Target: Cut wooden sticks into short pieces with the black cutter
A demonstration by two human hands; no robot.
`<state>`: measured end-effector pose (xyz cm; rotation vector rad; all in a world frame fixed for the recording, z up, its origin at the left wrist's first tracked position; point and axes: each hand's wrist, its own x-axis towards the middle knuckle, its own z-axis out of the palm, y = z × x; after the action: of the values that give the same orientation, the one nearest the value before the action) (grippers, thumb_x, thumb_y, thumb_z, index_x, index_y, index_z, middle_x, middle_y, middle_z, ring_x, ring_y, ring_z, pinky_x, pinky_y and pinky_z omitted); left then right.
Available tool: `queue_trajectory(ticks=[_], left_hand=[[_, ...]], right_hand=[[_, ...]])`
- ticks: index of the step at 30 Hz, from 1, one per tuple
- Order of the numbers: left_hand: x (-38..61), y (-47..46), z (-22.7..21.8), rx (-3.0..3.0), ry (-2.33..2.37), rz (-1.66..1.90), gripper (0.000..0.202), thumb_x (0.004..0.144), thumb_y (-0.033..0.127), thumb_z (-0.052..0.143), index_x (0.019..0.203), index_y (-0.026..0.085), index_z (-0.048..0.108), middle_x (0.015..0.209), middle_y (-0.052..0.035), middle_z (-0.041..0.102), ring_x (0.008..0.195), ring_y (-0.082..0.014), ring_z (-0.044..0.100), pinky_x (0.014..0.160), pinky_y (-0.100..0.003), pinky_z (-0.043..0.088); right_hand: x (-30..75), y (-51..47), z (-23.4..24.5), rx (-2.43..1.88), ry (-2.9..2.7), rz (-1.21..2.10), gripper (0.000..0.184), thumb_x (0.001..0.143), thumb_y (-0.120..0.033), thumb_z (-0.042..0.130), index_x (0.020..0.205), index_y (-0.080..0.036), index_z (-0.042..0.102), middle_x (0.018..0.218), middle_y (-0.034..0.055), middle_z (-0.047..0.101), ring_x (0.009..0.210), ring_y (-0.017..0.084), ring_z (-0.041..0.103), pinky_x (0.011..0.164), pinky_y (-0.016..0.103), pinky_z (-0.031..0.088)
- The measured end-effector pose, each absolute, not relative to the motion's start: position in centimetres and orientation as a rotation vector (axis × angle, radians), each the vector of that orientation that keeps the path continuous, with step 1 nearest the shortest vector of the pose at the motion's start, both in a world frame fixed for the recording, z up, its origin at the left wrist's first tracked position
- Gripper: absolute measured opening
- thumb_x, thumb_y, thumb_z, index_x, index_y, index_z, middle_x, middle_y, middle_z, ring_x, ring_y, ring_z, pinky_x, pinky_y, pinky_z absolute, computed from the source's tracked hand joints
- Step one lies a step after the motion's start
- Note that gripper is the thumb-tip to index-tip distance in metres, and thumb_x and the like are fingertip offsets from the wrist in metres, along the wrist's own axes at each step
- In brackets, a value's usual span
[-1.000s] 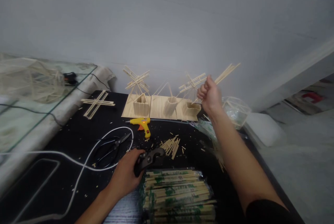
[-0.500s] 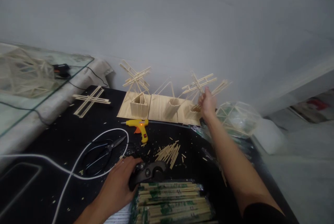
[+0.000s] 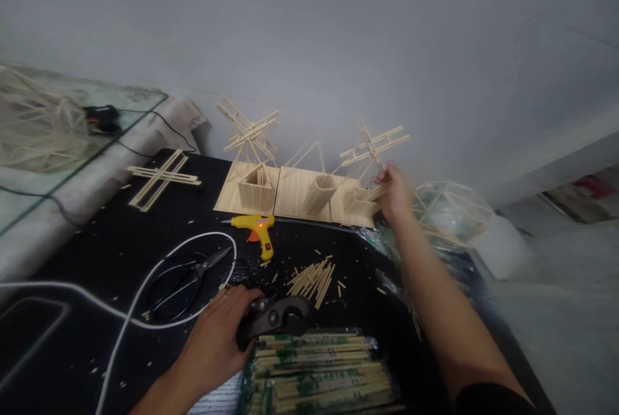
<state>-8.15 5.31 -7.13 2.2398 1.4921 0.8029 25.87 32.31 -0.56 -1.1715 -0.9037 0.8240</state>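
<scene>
My left hand (image 3: 220, 331) is closed around the handles of dark pruning shears (image 3: 278, 318), whose curved jaws point right. They lie just above a plastic-wrapped pack of chopsticks (image 3: 319, 370). Farther out, my right hand (image 3: 399, 196) is closed on a few thin wooden sticks (image 3: 376, 192). These slant beside the low rightmost stick-built holder (image 3: 355, 205); whether they touch it I cannot tell. Behind the hand stands a windmill-like cross of sticks (image 3: 374, 146). A heap of short cut sticks (image 3: 312, 281) lies between my hands.
A yellow glue gun (image 3: 261, 229), its light glowing, lies before the stick-built models. Scissors (image 3: 193, 279) lie within a looped white cable (image 3: 140, 325). A loose stick cross (image 3: 164, 178) is at left, a clear faceted dome (image 3: 452, 212) at right. The wall rises behind.
My right hand has turned and shifted slightly; the sticks that pointed up to its right now slant left by the rightmost holder. My left hand stays on the shears. The view has shifted slightly.
</scene>
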Motion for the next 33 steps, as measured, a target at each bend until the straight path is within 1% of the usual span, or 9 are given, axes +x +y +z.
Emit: queue_trajectory(ticks=[8, 12, 16, 19, 21, 24, 27, 30, 33], left_hand=[[-8.3, 5.4, -7.1, 2.249, 1.505, 0.786, 0.037, 0.075, 0.016, 0.063, 0.111, 0.023, 0.062, 0.089, -0.0028, 0.07, 0.079, -0.0211, 0.069, 0.073, -0.032, 0.055], [-8.2, 5.6, -7.0, 2.256, 1.504, 0.807, 0.037, 0.073, 0.014, 0.061, 0.109, 0.023, 0.063, 0.09, -0.0034, 0.072, 0.08, -0.0216, 0.07, 0.073, -0.032, 0.055], [-8.4, 5.6, -7.0, 2.239, 1.486, 0.834, 0.036, 0.075, 0.016, 0.061, 0.111, 0.022, 0.063, 0.091, -0.0031, 0.073, 0.079, -0.0205, 0.071, 0.072, -0.03, 0.057], [-8.9, 5.4, -7.3, 2.179, 1.473, 0.943, 0.04, 0.079, 0.018, 0.061, 0.119, 0.023, 0.061, 0.104, -0.0043, 0.076, 0.089, -0.0203, 0.074, 0.077, -0.029, 0.058], [-9.2, 5.1, -7.5, 2.097, 1.467, 1.013, 0.042, 0.083, 0.019, 0.061, 0.125, 0.023, 0.058, 0.111, -0.0038, 0.076, 0.094, -0.0189, 0.075, 0.08, -0.026, 0.058], [-9.2, 4.6, -7.5, 1.916, 1.463, 1.103, 0.028, 0.09, 0.024, 0.061, 0.118, 0.023, 0.06, 0.096, -0.0003, 0.077, 0.081, -0.0151, 0.075, 0.074, -0.022, 0.058], [-8.5, 4.3, -7.1, 1.738, 1.494, 1.201, 0.016, 0.092, 0.033, 0.063, 0.101, 0.021, 0.062, 0.08, 0.0007, 0.075, 0.07, -0.015, 0.072, 0.068, -0.023, 0.057], [-7.7, 4.4, -6.6, 1.6, 1.526, 1.244, 0.022, 0.091, 0.041, 0.064, 0.091, 0.019, 0.062, 0.075, -0.0009, 0.074, 0.069, -0.0172, 0.072, 0.07, -0.027, 0.057], [-7.3, 4.5, -6.5, 1.516, 1.524, 1.229, 0.027, 0.09, 0.046, 0.065, 0.088, 0.019, 0.062, 0.073, -0.002, 0.074, 0.069, -0.0188, 0.071, 0.07, -0.029, 0.057]], right_hand=[[28.7, 31.1, -0.3, -1.158, -0.822, 0.579, 0.036, 0.077, -0.051, 0.075, 0.072, -0.019, 0.061, 0.071, -0.0007, 0.068, 0.066, 0.013, 0.068, 0.068, 0.026, 0.055], [29.6, 30.0, 0.0, -1.196, -0.85, 0.484, 0.032, 0.075, -0.048, 0.074, 0.076, -0.017, 0.066, 0.077, 0.0018, 0.07, 0.075, 0.015, 0.068, 0.079, 0.031, 0.054], [29.6, 27.4, 1.0, -1.216, -0.871, 0.361, 0.032, 0.072, -0.045, 0.077, 0.086, -0.017, 0.069, 0.095, 0.0056, 0.073, 0.098, 0.02, 0.067, 0.095, 0.037, 0.05], [28.6, 23.2, 1.8, -1.243, -0.964, 0.276, 0.034, 0.076, -0.044, 0.076, 0.097, -0.019, 0.069, 0.108, 0.0077, 0.072, 0.108, 0.022, 0.065, 0.1, 0.04, 0.049], [27.4, 19.1, 2.2, -1.284, -1.162, 0.327, 0.028, 0.084, -0.042, 0.072, 0.1, -0.02, 0.07, 0.104, 0.006, 0.073, 0.1, 0.02, 0.067, 0.095, 0.038, 0.051], [25.0, 11.9, 2.4, -1.36, -1.727, 0.714, 0.014, 0.093, -0.035, 0.067, 0.096, -0.022, 0.072, 0.085, 0.0015, 0.073, 0.078, 0.017, 0.068, 0.079, 0.033, 0.053], [22.9, 5.8, 1.7, -1.233, -2.268, 1.05, 0.014, 0.09, -0.029, 0.074, 0.104, -0.024, 0.073, 0.102, 0.0031, 0.074, 0.094, 0.019, 0.069, 0.087, 0.033, 0.053], [21.5, 2.3, 0.2, -1.188, -2.51, 1.004, 0.025, 0.086, -0.029, 0.079, 0.109, -0.024, 0.072, 0.112, 0.0057, 0.07, 0.106, 0.022, 0.064, 0.093, 0.036, 0.05], [21.0, 1.1, -1.3, -1.216, -2.52, 0.864, 0.019, 0.088, -0.023, 0.077, 0.106, -0.022, 0.07, 0.113, 0.0069, 0.068, 0.108, 0.023, 0.061, 0.093, 0.037, 0.049]])
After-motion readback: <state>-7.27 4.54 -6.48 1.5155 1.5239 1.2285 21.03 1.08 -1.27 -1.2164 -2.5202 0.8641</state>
